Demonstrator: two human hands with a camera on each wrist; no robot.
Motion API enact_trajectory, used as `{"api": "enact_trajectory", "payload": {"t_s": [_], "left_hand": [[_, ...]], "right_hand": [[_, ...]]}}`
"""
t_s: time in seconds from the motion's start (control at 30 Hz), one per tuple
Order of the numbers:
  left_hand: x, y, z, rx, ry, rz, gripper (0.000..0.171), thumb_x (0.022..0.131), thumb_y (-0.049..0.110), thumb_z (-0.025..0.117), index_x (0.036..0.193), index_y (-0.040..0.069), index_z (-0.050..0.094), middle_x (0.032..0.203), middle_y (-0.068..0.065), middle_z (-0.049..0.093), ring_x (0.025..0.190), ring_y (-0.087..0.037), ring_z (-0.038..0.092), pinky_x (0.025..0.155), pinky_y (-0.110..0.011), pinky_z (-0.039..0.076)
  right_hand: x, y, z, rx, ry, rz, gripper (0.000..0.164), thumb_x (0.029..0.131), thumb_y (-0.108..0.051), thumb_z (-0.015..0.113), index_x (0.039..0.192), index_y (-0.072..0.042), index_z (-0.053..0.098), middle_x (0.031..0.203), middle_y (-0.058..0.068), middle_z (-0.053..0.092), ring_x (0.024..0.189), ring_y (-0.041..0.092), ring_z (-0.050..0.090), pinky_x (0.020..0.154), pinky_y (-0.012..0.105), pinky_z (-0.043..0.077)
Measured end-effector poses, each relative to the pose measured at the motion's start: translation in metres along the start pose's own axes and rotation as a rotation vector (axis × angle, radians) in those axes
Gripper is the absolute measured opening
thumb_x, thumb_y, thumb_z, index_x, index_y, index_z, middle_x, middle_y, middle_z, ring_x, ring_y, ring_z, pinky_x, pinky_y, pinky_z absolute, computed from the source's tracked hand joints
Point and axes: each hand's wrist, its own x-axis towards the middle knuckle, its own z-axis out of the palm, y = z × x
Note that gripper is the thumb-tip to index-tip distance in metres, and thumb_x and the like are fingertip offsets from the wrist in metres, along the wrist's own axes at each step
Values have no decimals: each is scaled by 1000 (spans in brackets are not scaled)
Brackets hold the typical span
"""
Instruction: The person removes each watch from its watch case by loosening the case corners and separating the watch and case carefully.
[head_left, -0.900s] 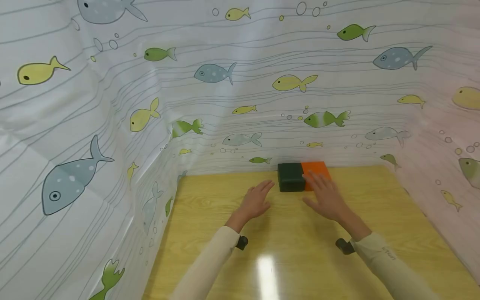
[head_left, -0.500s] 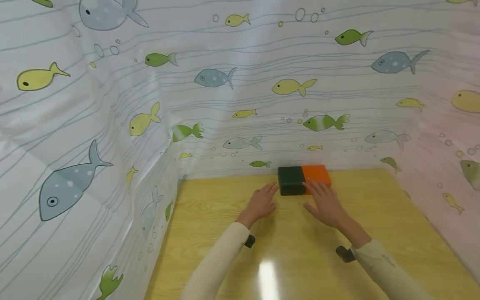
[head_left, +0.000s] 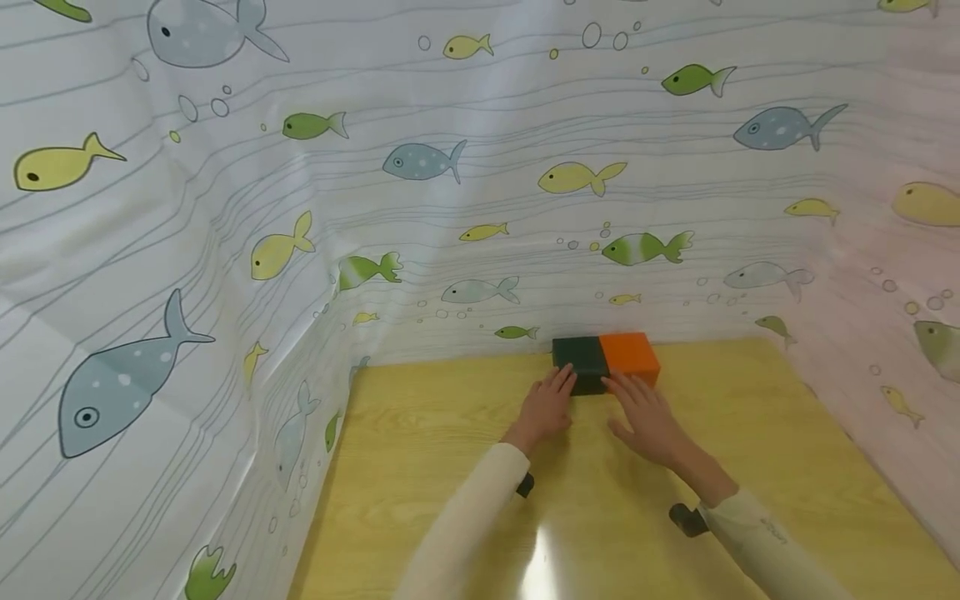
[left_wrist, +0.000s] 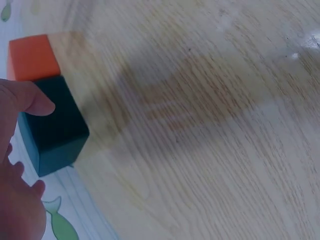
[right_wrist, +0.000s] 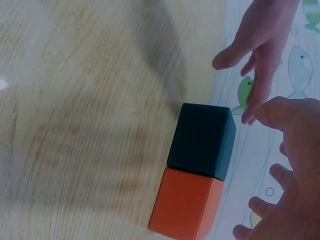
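Observation:
A dark green block [head_left: 578, 360] and an orange block [head_left: 632, 357] stand side by side, faces meeting, at the table's back edge. My left hand [head_left: 546, 410] reaches over the near left part of the green block in the head view. In the right wrist view that left hand [right_wrist: 265, 40] shows a gap from the block. My right hand [head_left: 651, 423] hovers before the two blocks, its fingertips near where they join, fingers extended and thumb spread. Neither hand holds anything. Whether the left fingertips touch the green block [left_wrist: 57, 115] I cannot tell.
A white sheet [head_left: 420, 225] printed with fish rises behind the blocks and along both sides of the wood-grain table [head_left: 420, 450]. Small dark devices sit under both wrists, such as the right wrist device [head_left: 687, 520].
My left hand has moved right and forward, from beside the green block to over its near part. My right hand has come slightly back and left. The blocks stay together in place.

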Motion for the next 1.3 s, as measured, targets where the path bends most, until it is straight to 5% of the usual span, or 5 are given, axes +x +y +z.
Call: {"api": "enact_trajectory", "payload": {"t_s": [0.37, 0.73, 1.07, 1.3], "left_hand": [[23, 2, 12, -74, -63, -49, 77, 103, 30, 57, 166, 16, 16, 176, 2, 8, 162, -22, 20, 121, -39, 39], [19, -2, 13, -218, -158, -105, 86, 102, 27, 61, 167, 13, 7, 176, -1, 9, 163, -20, 13, 123, -44, 37], [21, 6, 13, -244, -121, -102, 84, 99, 26, 64, 166, 13, 15, 174, -1, 18, 161, -22, 21, 123, -47, 35], [22, 7, 26, -178, -70, -101, 86, 99, 30, 65, 166, 17, 13, 173, 1, 21, 159, -20, 25, 120, -46, 37]], "right_hand": [[-6, 14, 9, 15, -16, -28, 66, 96, -17, 67, 153, 0, 40, 160, 28, 37, 142, 58, 37, 106, 78, 33], [-10, 1, 2, 40, -67, 34, 63, 96, -11, 68, 151, 4, 41, 158, 31, 39, 142, 57, 37, 111, 74, 33], [-18, 7, 5, 64, -63, 35, 61, 96, -12, 66, 150, 4, 43, 157, 32, 40, 140, 59, 38, 109, 75, 33], [-22, 22, 23, 59, -30, -27, 63, 95, -16, 68, 150, 2, 42, 155, 33, 40, 136, 57, 39, 102, 75, 36]]}}
